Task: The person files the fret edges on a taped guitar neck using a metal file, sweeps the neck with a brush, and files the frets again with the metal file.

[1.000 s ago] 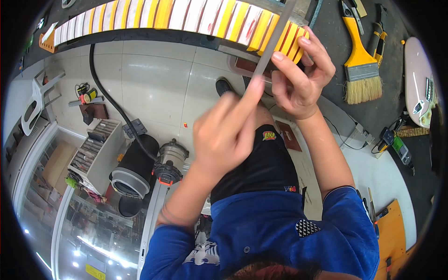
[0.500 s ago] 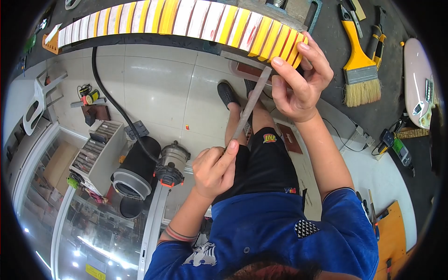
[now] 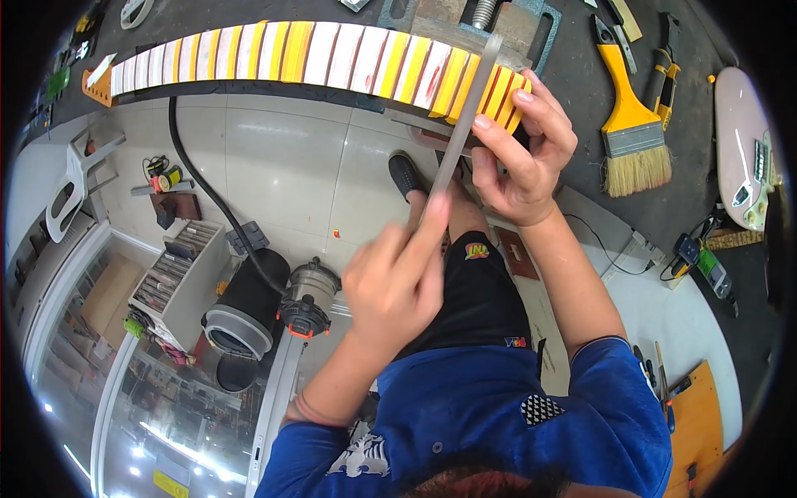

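A guitar neck (image 3: 344,56) lies across the top of the view, its fretboard covered in white and yellow masking tape between the thin dark frets. My left hand (image 3: 394,278) is closed around the lower end of a long, flat file (image 3: 462,137), slightly blurred. The upper part of the file crosses the yellow-taped frets near the neck's right end; whether it presses on them I cannot tell. My right hand (image 3: 527,166) grips that right end with bent fingers, one fingertip close beside the file.
Behind the neck is a metal vise (image 3: 465,25) on the dark bench. A yellow-handled brush (image 3: 627,108) and pliers (image 3: 664,75) lie to the right, near a pale guitar body (image 3: 743,145). A vacuum (image 3: 307,295) with a black hose stands on the floor.
My left hand has pushed the file up and to the right, from below the neck's edge to across the taped frets. The neck appears slightly lower in view, my right hand still on it.
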A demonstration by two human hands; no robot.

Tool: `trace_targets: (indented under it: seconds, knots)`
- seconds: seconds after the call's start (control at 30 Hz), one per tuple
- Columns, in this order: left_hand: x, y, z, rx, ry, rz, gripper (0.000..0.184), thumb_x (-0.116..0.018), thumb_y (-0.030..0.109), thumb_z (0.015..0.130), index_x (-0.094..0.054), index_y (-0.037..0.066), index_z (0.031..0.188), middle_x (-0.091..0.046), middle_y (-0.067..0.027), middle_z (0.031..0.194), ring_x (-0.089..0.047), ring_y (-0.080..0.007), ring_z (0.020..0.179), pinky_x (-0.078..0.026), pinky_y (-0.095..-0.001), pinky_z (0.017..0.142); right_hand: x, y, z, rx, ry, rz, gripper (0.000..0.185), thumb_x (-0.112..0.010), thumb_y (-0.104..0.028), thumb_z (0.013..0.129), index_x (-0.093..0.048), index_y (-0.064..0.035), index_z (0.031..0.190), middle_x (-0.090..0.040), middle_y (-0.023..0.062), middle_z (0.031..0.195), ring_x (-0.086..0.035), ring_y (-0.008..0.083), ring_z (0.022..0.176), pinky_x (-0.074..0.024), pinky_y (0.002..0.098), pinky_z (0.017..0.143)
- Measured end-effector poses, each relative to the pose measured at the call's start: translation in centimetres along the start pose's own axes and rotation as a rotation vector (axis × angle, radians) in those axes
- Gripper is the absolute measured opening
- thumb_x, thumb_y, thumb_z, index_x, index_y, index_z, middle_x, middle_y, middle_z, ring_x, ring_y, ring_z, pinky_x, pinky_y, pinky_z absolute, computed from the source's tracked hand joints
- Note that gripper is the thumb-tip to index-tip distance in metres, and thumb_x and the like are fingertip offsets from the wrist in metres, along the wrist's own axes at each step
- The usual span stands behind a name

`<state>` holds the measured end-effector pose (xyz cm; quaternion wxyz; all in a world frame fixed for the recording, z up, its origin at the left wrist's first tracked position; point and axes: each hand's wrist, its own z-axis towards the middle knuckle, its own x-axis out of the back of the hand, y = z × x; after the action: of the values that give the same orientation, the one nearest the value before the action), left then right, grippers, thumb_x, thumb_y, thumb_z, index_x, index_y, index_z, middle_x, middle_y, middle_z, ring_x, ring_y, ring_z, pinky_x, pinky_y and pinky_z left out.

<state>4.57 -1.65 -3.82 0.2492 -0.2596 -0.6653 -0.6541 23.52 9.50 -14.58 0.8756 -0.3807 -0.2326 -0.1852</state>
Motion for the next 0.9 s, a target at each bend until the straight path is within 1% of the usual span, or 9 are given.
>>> trace_targets:
  seconds: [0.07, 0.17, 0.27, 0.33, 0.43, 0.6, 0.7, 0.73, 0.9]
  knots:
    - [-0.8, 1.1, 5.4, -0.011, 0.020, -0.010, 0.055, -0.072, -0.009, 0.095, -0.072, 0.006, 0.148, -0.058, -0.0105, 0.079, -0.057, -0.0232, 0.062, -0.050, -0.0370, 0.060, -0.5, -0.2, -0.1, -0.014, 0.050, 0.012, 0.058, -0.079, 0.000, 0.077, -0.080, -0.0261, 0.129, -0.053, 0.0103, 0.141, -0.057, 0.0424, 0.141, -0.0544, 0.0467, 0.116]
    - [-1.7, 0.9, 7.7, -0.029, 0.068, -0.018, 0.065, -0.073, 0.003, 0.093, -0.068, 0.020, 0.155, -0.056, -0.0077, 0.082, -0.062, -0.0269, 0.061, -0.051, -0.0411, 0.056, -0.4, -0.2, 0.0, -0.035, 0.044, 0.010, 0.059, -0.079, -0.001, 0.076, -0.080, -0.0258, 0.130, -0.053, 0.0098, 0.141, -0.057, 0.0417, 0.141, -0.0550, 0.0466, 0.115]
    - [-1.0, -1.0, 1.5, -0.065, 0.087, -0.032, 0.060, -0.075, -0.003, 0.089, -0.074, 0.011, 0.147, -0.057, -0.0068, 0.077, -0.061, -0.0248, 0.059, -0.052, -0.0375, 0.056, -0.1, -0.6, 0.3, -0.051, 0.019, -0.012, 0.060, -0.079, -0.002, 0.076, -0.080, -0.0260, 0.131, -0.054, 0.0094, 0.140, -0.058, 0.0414, 0.140, -0.0555, 0.0466, 0.115]
    - [0.9, -1.2, -3.8, 0.022, -0.030, 0.031, 0.057, -0.076, -0.005, 0.088, -0.076, 0.008, 0.143, -0.058, -0.0071, 0.074, -0.061, -0.0239, 0.058, -0.052, -0.0360, 0.056, 0.2, -0.7, 0.3, -0.069, 0.001, 0.000, 0.061, -0.079, -0.002, 0.075, -0.080, -0.0262, 0.131, -0.054, 0.0092, 0.139, -0.058, 0.0413, 0.140, -0.0556, 0.0465, 0.115]
    - [1.7, -0.1, -2.9, 0.057, -0.051, 0.020, 0.056, -0.076, -0.005, 0.089, -0.075, 0.008, 0.144, -0.056, -0.0071, 0.073, -0.060, -0.0246, 0.057, -0.052, -0.0361, 0.056, 0.1, -0.6, 0.3, -0.068, 0.002, 0.000, 0.061, -0.079, -0.002, 0.075, -0.080, -0.0264, 0.131, -0.055, 0.0092, 0.139, -0.058, 0.0410, 0.139, -0.0560, 0.0466, 0.114]
    - [-1.4, 0.8, 8.1, -0.023, 0.071, -0.151, 0.055, -0.075, -0.005, 0.092, -0.075, 0.008, 0.145, -0.057, -0.0082, 0.074, -0.060, -0.0253, 0.058, -0.051, -0.0373, 0.056, -0.2, -0.6, 0.3, -0.061, 0.040, -0.002, 0.057, -0.080, -0.005, 0.078, -0.079, -0.0251, 0.131, -0.055, 0.0096, 0.140, -0.059, 0.0411, 0.138, -0.0558, 0.0466, 0.113]
    - [-0.4, -0.3, 4.5, -0.035, 0.024, -0.087, 0.055, -0.075, -0.005, 0.092, -0.075, 0.009, 0.145, -0.059, -0.0083, 0.075, -0.060, -0.0249, 0.058, -0.051, -0.0376, 0.056, 0.1, -0.5, 0.4, -0.028, 0.013, -0.052, 0.056, -0.080, -0.005, 0.079, -0.079, -0.0252, 0.131, -0.054, 0.0096, 0.142, -0.059, 0.0411, 0.139, -0.0555, 0.0460, 0.114]
    - [0.1, -0.7, 1.9, -0.025, 0.000, -0.129, 0.055, -0.070, -0.015, 0.092, -0.072, 0.000, 0.145, -0.061, -0.0104, 0.075, -0.053, -0.0196, 0.059, -0.046, -0.0331, 0.056, -0.1, -0.5, 0.3, -0.041, 0.009, -0.036, 0.057, -0.079, -0.005, 0.078, -0.079, -0.0253, 0.131, -0.054, 0.0095, 0.142, -0.058, 0.0410, 0.139, -0.0554, 0.0460, 0.114]
    - [1.5, -0.3, -2.7, 0.067, -0.068, -0.120, 0.054, -0.068, -0.016, 0.092, -0.072, -0.002, 0.144, -0.059, -0.0113, 0.074, -0.053, -0.0190, 0.059, -0.046, -0.0326, 0.056, 0.1, -0.7, 0.1, -0.080, -0.003, -0.002, 0.058, -0.079, -0.004, 0.078, -0.079, -0.0258, 0.131, -0.054, 0.0093, 0.142, -0.058, 0.0406, 0.140, -0.0548, 0.0456, 0.114]
